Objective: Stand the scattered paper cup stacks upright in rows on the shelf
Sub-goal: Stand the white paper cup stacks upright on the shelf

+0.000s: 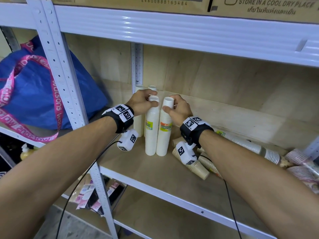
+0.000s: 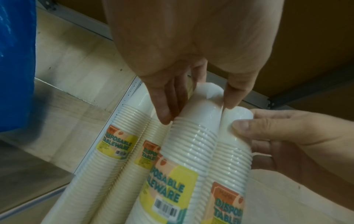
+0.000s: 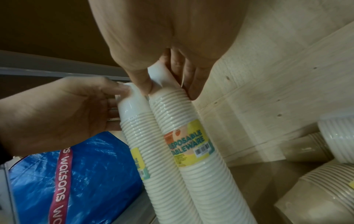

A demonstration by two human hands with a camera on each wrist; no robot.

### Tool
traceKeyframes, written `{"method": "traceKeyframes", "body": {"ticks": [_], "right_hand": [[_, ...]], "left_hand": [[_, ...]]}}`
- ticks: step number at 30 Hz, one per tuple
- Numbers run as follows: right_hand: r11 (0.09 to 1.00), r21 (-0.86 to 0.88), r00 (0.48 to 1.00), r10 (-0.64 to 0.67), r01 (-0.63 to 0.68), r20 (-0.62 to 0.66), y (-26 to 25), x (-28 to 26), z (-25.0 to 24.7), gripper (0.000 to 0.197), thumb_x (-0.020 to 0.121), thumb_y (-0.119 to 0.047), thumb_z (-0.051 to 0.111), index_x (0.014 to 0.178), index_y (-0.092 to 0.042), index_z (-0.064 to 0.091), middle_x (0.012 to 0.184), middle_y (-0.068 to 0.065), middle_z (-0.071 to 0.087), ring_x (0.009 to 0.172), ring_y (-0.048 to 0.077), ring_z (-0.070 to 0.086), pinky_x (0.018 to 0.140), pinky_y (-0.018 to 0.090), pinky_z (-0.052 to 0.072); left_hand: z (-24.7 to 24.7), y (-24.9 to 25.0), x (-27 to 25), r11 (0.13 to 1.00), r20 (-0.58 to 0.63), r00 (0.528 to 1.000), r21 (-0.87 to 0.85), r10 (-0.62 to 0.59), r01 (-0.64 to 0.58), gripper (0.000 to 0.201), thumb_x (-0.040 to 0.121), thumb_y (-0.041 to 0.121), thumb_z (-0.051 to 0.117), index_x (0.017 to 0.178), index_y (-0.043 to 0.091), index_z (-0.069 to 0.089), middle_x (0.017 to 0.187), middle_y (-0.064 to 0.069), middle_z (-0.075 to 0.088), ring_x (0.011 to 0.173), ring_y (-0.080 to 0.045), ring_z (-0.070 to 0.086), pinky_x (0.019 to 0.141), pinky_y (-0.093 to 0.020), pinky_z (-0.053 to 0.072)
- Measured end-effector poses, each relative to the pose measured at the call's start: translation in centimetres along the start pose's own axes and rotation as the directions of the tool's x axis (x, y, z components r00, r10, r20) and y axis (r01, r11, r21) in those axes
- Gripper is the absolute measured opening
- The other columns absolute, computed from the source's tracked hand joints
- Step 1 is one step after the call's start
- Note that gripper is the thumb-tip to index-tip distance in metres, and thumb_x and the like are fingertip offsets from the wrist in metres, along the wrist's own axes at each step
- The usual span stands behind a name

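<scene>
Four white paper cup stacks in clear sleeves stand upright at the left end of the wooden shelf [image 1: 151, 171]. Two back stacks [image 1: 139, 87] stand by the rear post. My left hand [image 1: 151, 99] grips the top of the front left stack [image 1: 151, 128]. My right hand [image 1: 170, 105] grips the top of the front right stack [image 1: 164, 130], which touches its neighbour. In the left wrist view my left hand [image 2: 199, 106] pinches one stack [image 2: 193, 136] between fingers and thumb. In the right wrist view my right hand [image 3: 169, 91] holds its labelled stack [image 3: 184, 124].
Brown cup stacks [image 1: 196, 167] lie on their sides under my right wrist. A long white and striped stack [image 1: 250, 146] and pinkish stacks [image 1: 300, 171] lie further right. A blue bag [image 1: 34, 87] sits left of the upright post [image 1: 57, 66]. The upper shelf beam [image 1: 172, 28] hangs close overhead.
</scene>
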State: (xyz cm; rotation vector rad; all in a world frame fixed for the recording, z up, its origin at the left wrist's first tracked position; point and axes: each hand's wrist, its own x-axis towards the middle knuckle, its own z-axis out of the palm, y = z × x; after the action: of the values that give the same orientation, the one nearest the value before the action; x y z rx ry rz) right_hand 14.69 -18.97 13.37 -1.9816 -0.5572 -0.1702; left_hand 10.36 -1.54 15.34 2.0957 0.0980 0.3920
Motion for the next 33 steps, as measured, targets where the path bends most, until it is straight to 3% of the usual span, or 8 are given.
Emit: {"method": "traceKeyframes", "body": {"ticks": [2,7,10,13,19,23,26,33], "right_hand": [[1.0,-0.002,1.0,0.001,-0.001,0.002,0.0,0.0,0.0,0.038,0.082,-0.024,0.071,0.117,-0.018,0.057,0.104,-0.001,0.066,0.09,0.018,0.063,0.082,0.033,0.054],[1.0,-0.008,1.0,-0.002,0.002,0.01,0.0,-0.3,-0.2,0.039,0.084,-0.024,0.07,0.12,-0.019,0.055,0.108,-0.002,0.064,0.093,0.017,0.062,0.082,0.032,0.053],[1.0,-0.006,1.0,-0.006,0.006,0.003,0.0,-0.5,-0.1,0.039,0.084,-0.024,0.07,0.12,-0.019,0.055,0.106,-0.002,0.064,0.093,0.018,0.062,0.083,0.034,0.053],[1.0,-0.008,1.0,-0.002,0.002,-0.004,0.0,-0.5,-0.1,0.04,0.084,-0.025,0.069,0.121,-0.02,0.055,0.104,-0.003,0.063,0.091,0.018,0.063,0.083,0.034,0.054],[1.0,-0.017,1.0,0.001,-0.001,-0.002,0.0,-0.5,-0.1,0.041,0.084,-0.026,0.069,0.122,-0.02,0.055,0.104,-0.005,0.062,0.092,0.017,0.063,0.083,0.034,0.054],[1.0,-0.015,1.0,-0.002,0.002,0.001,0.0,-0.6,-0.2,0.041,0.085,-0.026,0.069,0.123,-0.02,0.054,0.108,-0.002,0.063,0.092,0.017,0.062,0.082,0.034,0.054],[1.0,-0.025,1.0,-0.006,0.006,-0.007,-0.1,-0.6,-0.1,0.042,0.084,-0.026,0.069,0.122,-0.02,0.055,0.107,-0.002,0.064,0.093,0.018,0.063,0.084,0.036,0.055],[0.999,-0.043,1.0,-0.018,0.018,-0.007,-1.1,0.3,0.2,0.038,0.077,-0.029,0.072,0.112,-0.021,0.06,0.103,-0.002,0.066,0.091,0.02,0.064,0.084,0.042,0.055]], "left_hand": [[0.0,0.0,0.0,0.999,0.001,1.0,0.038,0.014,-0.014,0.042,0.084,0.017,0.072,0.125,0.02,0.062,0.124,-0.002,0.063,0.115,-0.018,0.058,0.103,-0.03,0.045],[0.3,-0.1,-0.2,0.996,-0.047,0.998,0.077,0.051,-0.048,0.033,0.079,0.028,0.079,0.109,0.019,0.067,0.105,0.0,0.07,0.098,-0.017,0.066,0.092,-0.032,0.054],[0.5,0.0,-0.3,0.998,-0.034,0.999,0.067,0.015,-0.013,0.043,0.079,0.033,0.076,0.119,0.024,0.064,0.114,0.0,0.067,0.104,-0.016,0.063,0.096,-0.032,0.051],[0.6,0.1,-0.5,0.997,-0.028,0.999,0.077,0.015,-0.013,0.046,0.083,0.026,0.071,0.127,0.024,0.06,0.125,-0.003,0.063,0.113,-0.019,0.059,0.101,-0.034,0.048],[0.5,0.1,-0.9,0.988,-0.043,0.997,0.149,0.057,-0.05,0.047,0.081,0.038,0.075,0.124,0.025,0.063,0.119,0.0,0.066,0.106,-0.016,0.063,0.095,-0.032,0.051],[0.4,0.1,-1.1,0.989,-0.038,0.999,0.142,0.039,-0.033,0.049,0.083,0.029,0.067,0.132,0.025,0.059,0.131,-0.003,0.062,0.117,-0.018,0.059,0.103,-0.037,0.048],[0.1,0.3,-1.1,0.981,-0.011,0.998,0.187,0.055,-0.052,0.049,0.086,0.029,0.068,0.133,0.021,0.058,0.131,-0.002,0.062,0.116,-0.019,0.06,0.103,-0.038,0.048],[-1.0,1.0,-0.7,0.976,0.032,0.995,0.198,0.091,-0.095,0.013,0.084,0.024,0.071,0.097,0.019,0.069,0.102,-0.005,0.07,0.1,-0.023,0.065,0.095,-0.045,0.052]]}}
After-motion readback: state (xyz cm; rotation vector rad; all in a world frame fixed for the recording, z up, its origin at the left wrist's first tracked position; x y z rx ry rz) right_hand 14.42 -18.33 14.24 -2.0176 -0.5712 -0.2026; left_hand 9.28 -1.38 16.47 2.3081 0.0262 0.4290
